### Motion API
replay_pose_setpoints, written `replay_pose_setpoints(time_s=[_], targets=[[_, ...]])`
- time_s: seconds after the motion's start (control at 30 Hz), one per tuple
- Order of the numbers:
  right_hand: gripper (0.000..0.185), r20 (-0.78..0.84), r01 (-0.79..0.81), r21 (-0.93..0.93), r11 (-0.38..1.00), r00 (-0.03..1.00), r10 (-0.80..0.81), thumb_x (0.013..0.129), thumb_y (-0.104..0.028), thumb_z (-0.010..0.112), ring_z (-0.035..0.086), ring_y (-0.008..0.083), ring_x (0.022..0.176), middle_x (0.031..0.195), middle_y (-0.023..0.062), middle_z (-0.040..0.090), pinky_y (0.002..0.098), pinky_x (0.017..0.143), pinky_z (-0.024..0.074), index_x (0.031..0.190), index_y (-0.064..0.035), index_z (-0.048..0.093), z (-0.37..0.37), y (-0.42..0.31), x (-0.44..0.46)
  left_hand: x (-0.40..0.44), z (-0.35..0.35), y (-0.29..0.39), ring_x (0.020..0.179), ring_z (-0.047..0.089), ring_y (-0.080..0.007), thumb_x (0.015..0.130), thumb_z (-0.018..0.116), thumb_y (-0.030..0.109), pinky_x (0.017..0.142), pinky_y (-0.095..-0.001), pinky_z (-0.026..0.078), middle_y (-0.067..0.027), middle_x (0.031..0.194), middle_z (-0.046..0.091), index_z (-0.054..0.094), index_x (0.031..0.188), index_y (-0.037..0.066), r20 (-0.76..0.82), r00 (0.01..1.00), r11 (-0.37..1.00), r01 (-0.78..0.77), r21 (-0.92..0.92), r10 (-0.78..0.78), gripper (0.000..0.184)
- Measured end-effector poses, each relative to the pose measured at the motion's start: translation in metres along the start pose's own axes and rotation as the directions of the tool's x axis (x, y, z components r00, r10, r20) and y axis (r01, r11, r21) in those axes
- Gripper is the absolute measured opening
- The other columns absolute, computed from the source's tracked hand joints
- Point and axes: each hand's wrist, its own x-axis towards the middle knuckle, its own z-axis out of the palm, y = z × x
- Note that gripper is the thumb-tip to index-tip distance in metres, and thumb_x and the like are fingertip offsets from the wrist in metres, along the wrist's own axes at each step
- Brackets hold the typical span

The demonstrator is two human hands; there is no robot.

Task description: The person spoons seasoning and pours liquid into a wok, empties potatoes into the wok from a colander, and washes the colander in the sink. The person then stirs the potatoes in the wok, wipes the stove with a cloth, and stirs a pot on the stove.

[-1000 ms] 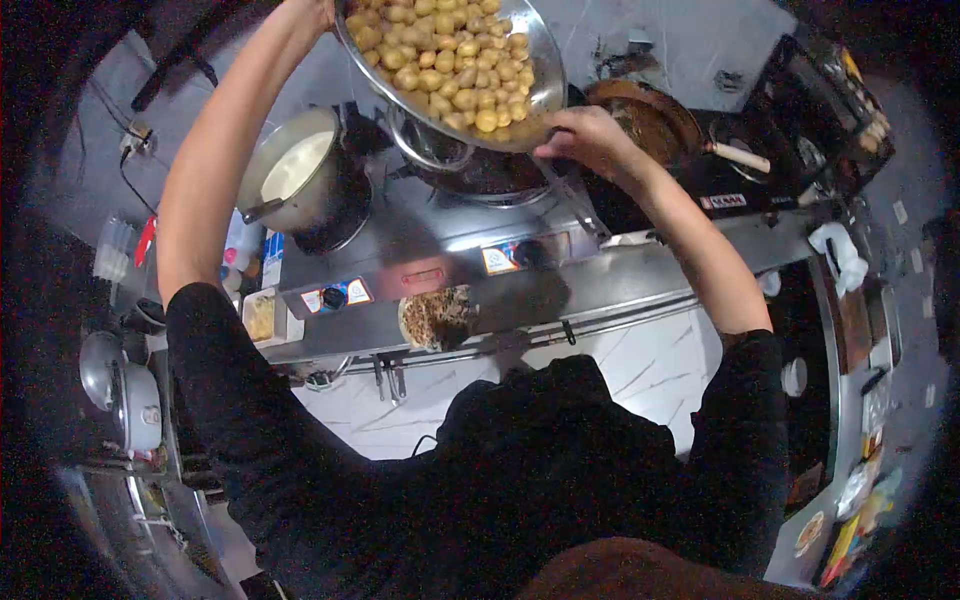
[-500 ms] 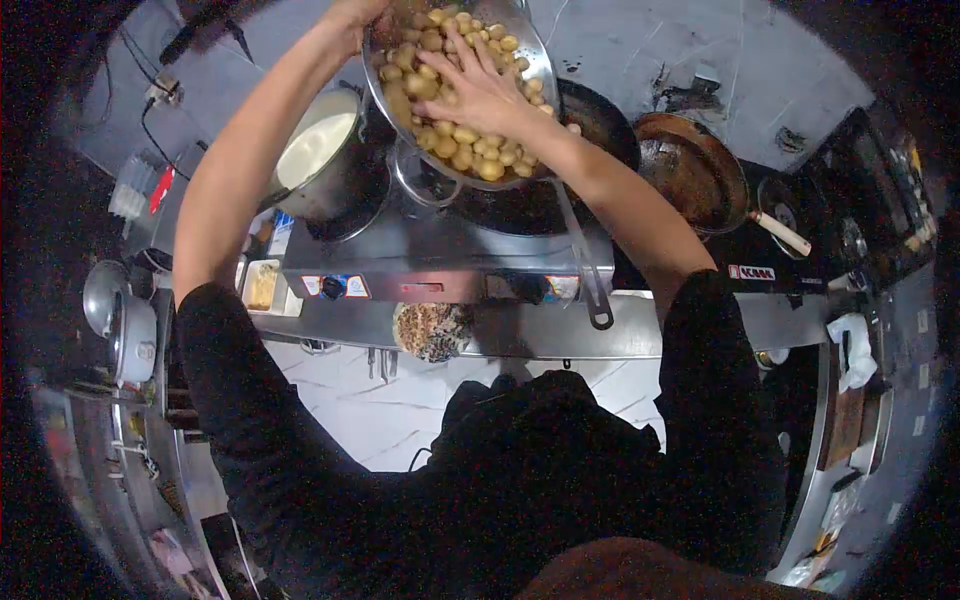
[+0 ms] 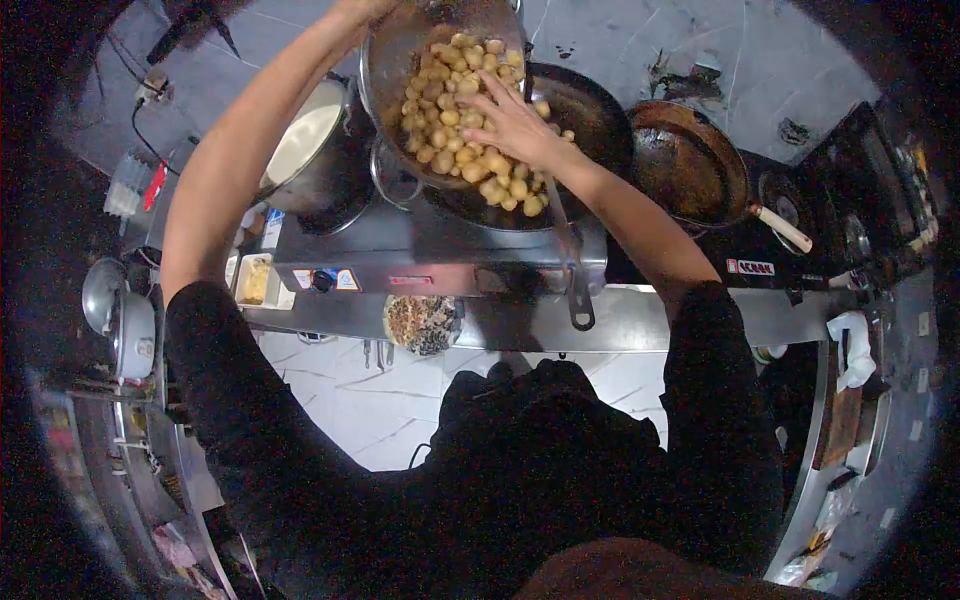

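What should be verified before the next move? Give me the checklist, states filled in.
1. Left hand secure on the bowl: cannot tell; it is at the rim, but the top edge cuts it off.
2. Bowl tipped toward the wok: ok.
3. Right hand at the potatoes: ok, fingers spread over them.
4. Potatoes beyond the bowl's rim landing in the wok: cannot tell for all; several show over it.
5. Metal handle out of the way: probably not ok; it sticks out beside the potatoes.
6. Flame under the wok: cannot tell, hidden.
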Motion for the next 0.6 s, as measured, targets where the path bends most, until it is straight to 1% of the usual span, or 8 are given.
replay_pose_setpoints(time_s=[0.1,0.2,0.3,0.37,0.4,0.5,0.53,0.6], targets=[[0.048,0.019,-0.009,-0.028,1.000,1.000,0.010,0.085,-0.041,0.051,0.019,0.0360,0.130,0.144,0.0144,0.012,0.0447,0.105,0.0236,0.128,-0.0238,0.037,-0.007,0.008,-0.015,-0.001,0.003,0.002,0.062,0.055,-0.0175,0.077,0.051,-0.001,0.053,-0.0316,0.043,-0.0106,0.078,0.063,0.064,0.099,0.002,-0.030,0.997,0.995,-0.074,0.072,0.076,0.026],[0.048,0.034,0.004,-0.007,1.000,0.999,-0.004,0.081,-0.029,0.058,0.031,0.0372,0.123,0.141,0.0128,0.021,0.0436,0.098,0.0340,0.125,-0.0214,0.041,-0.013,0.027,-0.026,0.023,0.003,-0.013,0.069,0.057,-0.0189,0.078,0.053,0.002,0.061,-0.0330,0.045,-0.0102,0.080,0.064,0.063,0.101,0.001,-0.104,0.958,0.936,-0.232,0.264,0.266,0.026],[0.049,0.089,-0.086,0.016,0.996,0.992,0.085,0.077,-0.024,0.063,0.043,0.0357,0.112,0.130,0.0139,0.035,0.0434,0.092,0.0400,0.121,-0.0172,0.044,-0.022,0.035,-0.036,0.008,0.010,0.005,0.080,0.058,-0.0205,0.078,0.055,0.005,0.071,-0.0345,0.045,-0.0118,0.088,0.064,0.062,0.105,0.002,-0.043,0.923,0.838,-0.326,0.438,0.381,0.028],[0.048,0.125,-0.173,0.008,0.985,0.977,0.171,0.075,-0.022,0.065,0.051,0.0336,0.104,0.121,0.0154,0.045,0.0432,0.088,0.0418,0.118,-0.0129,0.045,-0.027,0.040,-0.041,-0.021,0.023,0.031,0.084,0.058,-0.0205,0.078,0.055,0.005,0.073,-0.0347,0.044,-0.0131,0.091,0.064,0.061,0.107,0.003,-0.053,0.966,0.913,-0.221,0.344,0.254,0.030],[0.050,0.104,-0.147,0.107,0.983,0.985,0.136,0.071,-0.022,0.068,0.056,0.0336,0.096,0.106,0.0153,0.053,0.0431,0.083,0.0442,0.114,-0.0102,0.046,-0.013,0.062,-0.039,-0.027,0.028,0.039,0.085,0.058,-0.0204,0.077,0.055,0.005,0.075,-0.0348,0.044,-0.0137,0.093,0.064,0.060,0.109,0.003,-0.053,0.980,0.941,-0.167,0.295,0.191,0.032],[0.049,0.138,-0.140,-0.124,0.982,0.978,0.157,0.068,-0.021,0.070,0.056,0.0346,0.094,0.098,0.0154,0.057,0.0421,0.079,0.0465,0.110,-0.0093,0.049,-0.029,0.063,-0.038,-0.021,0.031,0.037,0.086,0.060,-0.0192,0.077,0.054,0.004,0.073,-0.0328,0.045,-0.0135,0.096,0.065,0.059,0.112,0.005,-0.011,0.917,0.834,-0.359,0.420,0.400,0.035],[0.042,0.140,-0.178,-0.012,0.984,0.974,0.178,0.069,-0.021,0.068,0.058,0.0354,0.089,0.090,0.0157,0.060,0.0427,0.077,0.0469,0.104,-0.0079,0.052,-0.033,0.062,-0.040,-0.021,0.031,0.037,0.085,0.060,-0.0192,0.077,0.053,0.002,0.073,-0.0321,0.045,-0.0127,0.097,0.065,0.059,0.112,0.006,-0.002,0.910,0.821,-0.373,0.433,0.414,0.037],[0.036,0.191,-0.270,-0.027,0.962,0.944,0.271,0.071,-0.023,0.065,0.059,0.0358,0.086,0.087,0.0162,0.061,0.0426,0.076,0.0472,0.102,-0.0080,0.053,-0.049,0.050,-0.039,-0.025,0.032,0.041,0.084,0.061,-0.0191,0.075,0.050,-0.002,0.072,-0.0307,0.046,-0.0113,0.097,0.065,0.058,0.114,0.007,0.015,0.897,0.794,-0.399,0.460,0.442,0.040]])
